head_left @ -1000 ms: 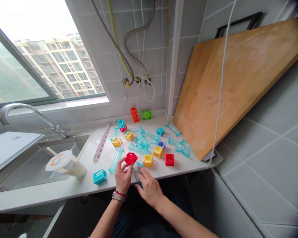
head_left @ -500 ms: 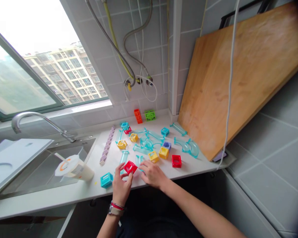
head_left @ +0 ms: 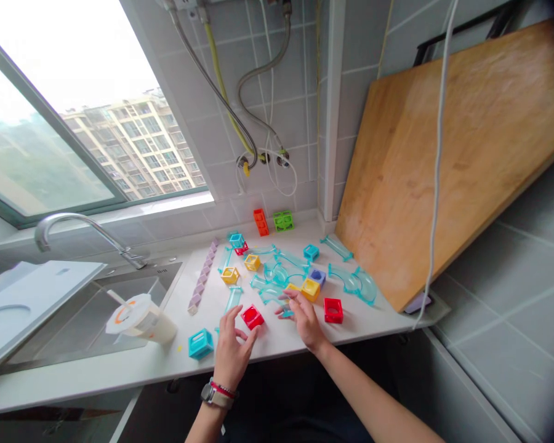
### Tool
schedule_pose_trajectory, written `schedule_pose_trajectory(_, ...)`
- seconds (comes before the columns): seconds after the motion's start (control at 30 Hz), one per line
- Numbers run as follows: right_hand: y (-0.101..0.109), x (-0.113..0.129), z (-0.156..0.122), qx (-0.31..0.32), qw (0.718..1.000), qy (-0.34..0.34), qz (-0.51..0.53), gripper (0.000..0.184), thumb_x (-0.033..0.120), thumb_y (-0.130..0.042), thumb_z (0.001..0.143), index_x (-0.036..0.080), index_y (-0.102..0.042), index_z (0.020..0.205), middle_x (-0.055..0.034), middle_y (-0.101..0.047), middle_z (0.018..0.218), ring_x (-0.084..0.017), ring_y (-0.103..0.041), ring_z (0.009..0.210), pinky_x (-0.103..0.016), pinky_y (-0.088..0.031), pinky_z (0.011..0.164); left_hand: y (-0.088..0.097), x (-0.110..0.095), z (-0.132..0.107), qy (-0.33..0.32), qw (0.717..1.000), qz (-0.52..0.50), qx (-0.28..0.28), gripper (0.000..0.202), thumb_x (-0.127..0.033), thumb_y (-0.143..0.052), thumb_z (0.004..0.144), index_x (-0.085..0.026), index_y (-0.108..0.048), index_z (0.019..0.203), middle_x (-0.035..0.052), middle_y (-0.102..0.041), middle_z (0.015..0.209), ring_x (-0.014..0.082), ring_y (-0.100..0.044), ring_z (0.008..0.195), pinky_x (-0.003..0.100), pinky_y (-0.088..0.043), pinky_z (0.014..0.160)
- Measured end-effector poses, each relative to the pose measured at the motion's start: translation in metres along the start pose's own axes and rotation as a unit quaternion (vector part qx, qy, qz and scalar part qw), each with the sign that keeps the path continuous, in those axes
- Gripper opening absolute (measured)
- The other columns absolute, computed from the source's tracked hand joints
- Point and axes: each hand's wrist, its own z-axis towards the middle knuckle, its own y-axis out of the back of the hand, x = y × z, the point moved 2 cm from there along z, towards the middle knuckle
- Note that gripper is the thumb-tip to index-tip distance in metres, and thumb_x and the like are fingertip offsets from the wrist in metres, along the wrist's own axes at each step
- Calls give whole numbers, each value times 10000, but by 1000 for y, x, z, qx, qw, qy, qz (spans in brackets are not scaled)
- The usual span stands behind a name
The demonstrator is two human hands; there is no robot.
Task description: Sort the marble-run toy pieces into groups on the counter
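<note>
My left hand (head_left: 233,344) is beside a red hollow cube block (head_left: 252,317), its fingers and thumb spread, the thumb close to the block's front edge. My right hand (head_left: 305,321) has its fingers closed on a translucent teal track piece (head_left: 286,313), partly hidden by the fingers. Behind that hand are a yellow cube block (head_left: 310,290) and a purple cube block (head_left: 318,277). Another red block (head_left: 333,311) lies to its right. Left of my left hand rests a teal cube block (head_left: 200,344).
Several teal track pieces (head_left: 277,271) lie across the white counter (head_left: 178,354). At the back wall stand orange-red (head_left: 261,222) and green blocks (head_left: 283,221). A drink cup (head_left: 141,318) stands by the sink (head_left: 80,329). A large wooden board (head_left: 447,147) leans at the right.
My right hand has moved right, away from the red block, with the teal track piece. The fingers of my left hand have loosened from the red block. The view has shifted slightly.
</note>
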Motion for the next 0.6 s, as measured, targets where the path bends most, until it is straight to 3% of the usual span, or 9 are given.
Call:
schedule_pose_trajectory(0.1,1,0,-2,6,999,-9,30,303,411,-574,947,238,-630,1188,-91,-655,1183,-194,-718,812,-377,-591,747,23,1,-5,-8,999,5,-36,424,-452,-619,916,-214,-574,1263,79,-639,1087,127,-536,562,321,-554,600)
schedule_pose_trajectory(0.2,3,0,-3,5,999,-1,36,315,405,-561,955,233,-624,1212,-94,-672,1169,-204,-724,825,-383,-586,765,49,8,-2,-3,999,34,-10,288,-454,-587,940,-230,-648,1111,34,-678,920,151,-580,598,279,-514,557)
schedule_pose_trajectory(0.33,4,0,-3,-8,999,4,36,335,398,-547,965,222,-622,1240,-100,-699,1140,-216,-732,847,-386,-579,790,71,18,25,-16,993,114,26,313,-481,-574,930,-240,-661,1110,66,-719,1064,233,-694,871,352,-564,743)
schedule_pose_trajectory(0.5,0,1,-3,25,1000,11,12,429,411,-600,939,227,-611,1325,-145,-657,1291,-234,-729,895,-429,-572,832,61,21,73,-19,976,179,123,492,-476,-604,883,-213,-592,1299,121,-724,1189,310,-689,1090,463,-528,955)
schedule_pose_trajectory(0.6,-4,4,-3,73,997,24,-28,488,353,-692,877,228,-612,1342,-136,-690,1235,-253,-713,982,-454,-545,917,48,15,92,-8,958,225,177,468,-459,-575,910,-203,-593,1302,134,-711,1236,318,-674,1136,458,-508,985)
